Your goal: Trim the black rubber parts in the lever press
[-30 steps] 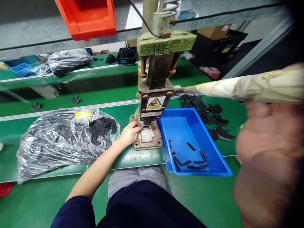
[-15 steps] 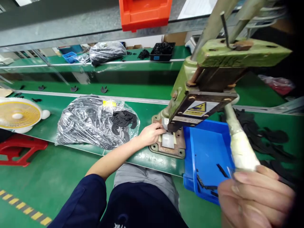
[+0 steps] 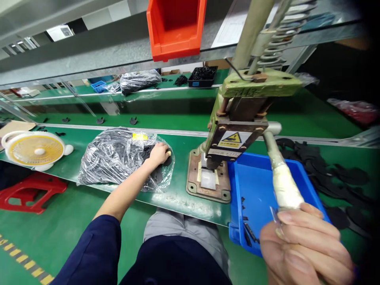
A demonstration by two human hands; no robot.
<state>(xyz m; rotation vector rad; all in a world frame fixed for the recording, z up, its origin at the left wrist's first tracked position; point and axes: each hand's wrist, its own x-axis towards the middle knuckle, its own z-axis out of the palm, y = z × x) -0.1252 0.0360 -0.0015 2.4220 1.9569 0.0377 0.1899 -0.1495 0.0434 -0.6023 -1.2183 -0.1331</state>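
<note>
My left hand is at the mouth of a clear plastic bag full of flat, curved black parts. Its fingers are curled down over a black curved part, with the fingertips partly hidden. A yellow covering shows on one fingertip. My right hand is wrapped around the taped lever handle of a green hand press. The handle slopes down toward me. Under the press head, a pale metal plate lies on the rusty base, with a small dark piece at its back edge.
A blue tray with thin black strips stands right of the press, beside a heap of curved black parts. On the left are a yellow-and-white fan and a red stool. An orange bin overhangs from the shelf.
My left hand has left the press base and moved left to the bag. My right hand has pulled the lever down toward me and still grips it. The view has swung left.
</note>
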